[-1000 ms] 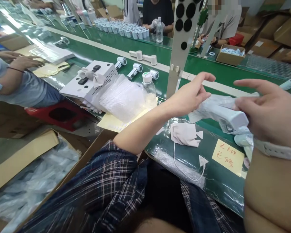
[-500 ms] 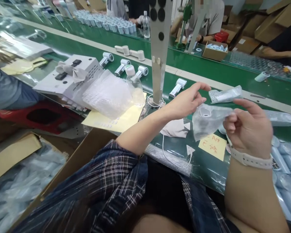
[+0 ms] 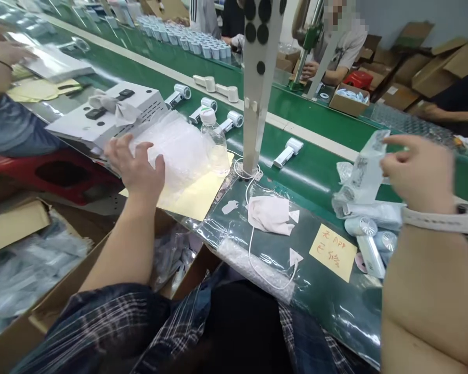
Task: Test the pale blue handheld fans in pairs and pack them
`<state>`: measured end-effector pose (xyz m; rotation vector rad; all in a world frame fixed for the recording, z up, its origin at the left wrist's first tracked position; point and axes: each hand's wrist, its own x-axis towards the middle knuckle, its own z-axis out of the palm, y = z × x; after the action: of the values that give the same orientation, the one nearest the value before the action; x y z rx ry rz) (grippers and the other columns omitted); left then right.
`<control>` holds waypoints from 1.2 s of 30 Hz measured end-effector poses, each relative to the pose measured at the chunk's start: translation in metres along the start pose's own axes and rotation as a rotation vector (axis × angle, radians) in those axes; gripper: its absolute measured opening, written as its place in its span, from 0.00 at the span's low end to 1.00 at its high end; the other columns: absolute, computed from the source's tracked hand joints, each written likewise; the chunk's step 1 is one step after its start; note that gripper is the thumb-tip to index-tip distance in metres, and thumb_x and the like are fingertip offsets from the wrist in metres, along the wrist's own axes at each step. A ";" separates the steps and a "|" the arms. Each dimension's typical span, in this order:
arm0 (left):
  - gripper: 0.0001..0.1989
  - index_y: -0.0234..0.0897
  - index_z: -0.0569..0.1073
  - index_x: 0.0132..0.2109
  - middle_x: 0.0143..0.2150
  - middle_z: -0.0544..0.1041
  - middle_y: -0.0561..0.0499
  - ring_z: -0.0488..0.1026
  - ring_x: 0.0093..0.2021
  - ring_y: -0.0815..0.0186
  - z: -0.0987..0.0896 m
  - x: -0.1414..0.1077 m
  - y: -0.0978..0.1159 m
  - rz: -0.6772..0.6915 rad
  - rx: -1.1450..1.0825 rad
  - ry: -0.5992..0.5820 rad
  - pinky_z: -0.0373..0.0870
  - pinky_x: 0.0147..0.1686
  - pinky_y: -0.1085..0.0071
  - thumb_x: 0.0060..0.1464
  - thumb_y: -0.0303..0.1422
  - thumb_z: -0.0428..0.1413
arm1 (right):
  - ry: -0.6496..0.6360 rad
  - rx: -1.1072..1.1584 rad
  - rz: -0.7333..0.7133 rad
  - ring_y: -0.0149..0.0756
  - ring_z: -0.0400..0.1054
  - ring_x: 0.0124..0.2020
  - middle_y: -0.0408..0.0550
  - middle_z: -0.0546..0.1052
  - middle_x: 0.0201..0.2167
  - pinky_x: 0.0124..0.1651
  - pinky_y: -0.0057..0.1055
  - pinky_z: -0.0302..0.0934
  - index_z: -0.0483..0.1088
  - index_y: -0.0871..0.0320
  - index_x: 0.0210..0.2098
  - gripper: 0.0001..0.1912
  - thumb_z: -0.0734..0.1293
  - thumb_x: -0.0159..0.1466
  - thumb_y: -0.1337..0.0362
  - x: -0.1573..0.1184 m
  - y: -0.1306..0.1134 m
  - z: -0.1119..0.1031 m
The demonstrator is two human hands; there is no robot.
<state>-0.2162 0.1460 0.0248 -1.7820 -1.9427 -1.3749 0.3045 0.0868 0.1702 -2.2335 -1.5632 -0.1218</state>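
Note:
My left hand (image 3: 137,165) is spread with bent fingers over the near edge of a stack of clear plastic bags (image 3: 175,150), holding nothing. At the right my right hand (image 3: 423,169) is closed on the top of a clear plastic bag (image 3: 368,166), which hangs from its thumb and finger. Below that bag, a wrapped device (image 3: 374,210) rests on top of several light-blue devices (image 3: 372,254). A yellow note (image 3: 333,252) with red writing lies to their left. Beside it are a pale cloth (image 3: 270,214) and a white cable (image 3: 253,254).
A metal post (image 3: 255,104) rises in the middle. Several devices lie on the green belt (image 3: 320,171). A plastic bottle (image 3: 214,145) and a white metal box (image 3: 105,117) stand at the left. Below them is a carton (image 3: 89,291) of bagged items. Other people sit around.
My left hand has moved from beside my right hand to the bag stack at the left and opened. My right hand has moved right and up with the bag, which now hangs upright.

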 end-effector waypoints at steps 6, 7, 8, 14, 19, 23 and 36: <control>0.09 0.33 0.74 0.47 0.67 0.70 0.37 0.58 0.73 0.46 0.006 -0.007 -0.037 -0.164 0.201 -0.200 0.52 0.72 0.45 0.61 0.32 0.59 | -0.424 -0.214 -0.173 0.52 0.77 0.50 0.65 0.83 0.51 0.51 0.40 0.65 0.71 0.60 0.69 0.27 0.65 0.73 0.59 0.015 -0.074 0.145; 0.07 0.34 0.73 0.45 0.66 0.70 0.36 0.61 0.71 0.47 0.007 -0.006 -0.036 -0.167 0.217 -0.215 0.54 0.72 0.46 0.60 0.30 0.59 | -0.451 -0.208 -0.201 0.51 0.76 0.51 0.64 0.82 0.52 0.52 0.40 0.65 0.69 0.59 0.70 0.28 0.66 0.74 0.54 0.012 -0.087 0.166; 0.06 0.35 0.72 0.44 0.65 0.71 0.35 0.63 0.69 0.48 0.008 -0.004 -0.036 -0.163 0.223 -0.222 0.56 0.72 0.48 0.59 0.28 0.59 | -0.466 -0.205 -0.219 0.51 0.75 0.53 0.63 0.81 0.55 0.54 0.41 0.65 0.68 0.58 0.70 0.30 0.66 0.74 0.50 0.009 -0.098 0.182; 0.08 0.39 0.68 0.40 0.37 0.72 0.51 0.73 0.53 0.54 -0.026 0.028 -0.041 -0.210 0.261 -0.168 0.63 0.64 0.48 0.58 0.30 0.61 | -0.489 -0.181 -0.284 0.51 0.71 0.55 0.62 0.79 0.55 0.61 0.47 0.60 0.70 0.61 0.66 0.24 0.59 0.78 0.54 -0.014 -0.112 0.181; 0.17 0.39 0.71 0.43 0.31 0.67 0.58 0.75 0.38 0.65 -0.031 0.029 0.008 -0.173 0.038 -0.063 0.64 0.45 0.62 0.62 0.47 0.63 | -0.575 -0.095 -0.411 0.54 0.72 0.53 0.63 0.81 0.49 0.56 0.45 0.62 0.70 0.54 0.69 0.24 0.58 0.79 0.58 -0.123 -0.108 0.139; 0.09 0.38 0.75 0.44 0.36 0.79 0.52 0.76 0.35 0.65 0.015 -0.037 0.102 0.132 -0.290 -0.374 0.70 0.37 0.65 0.62 0.38 0.61 | -0.638 0.024 -0.458 0.50 0.74 0.55 0.57 0.81 0.55 0.57 0.42 0.67 0.68 0.47 0.72 0.26 0.65 0.75 0.59 -0.202 -0.083 0.113; 0.15 0.35 0.77 0.41 0.41 0.79 0.41 0.76 0.46 0.54 0.038 -0.140 0.170 0.507 -0.333 -0.989 0.74 0.53 0.54 0.72 0.35 0.48 | -0.219 -0.053 0.396 0.62 0.75 0.42 0.66 0.79 0.39 0.44 0.53 0.68 0.71 0.63 0.52 0.29 0.62 0.64 0.46 -0.215 0.110 0.088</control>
<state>-0.0160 0.0507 -0.0042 -3.2428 -1.3503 -0.6917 0.3124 -0.1014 -0.0052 -2.6223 -1.1933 0.2036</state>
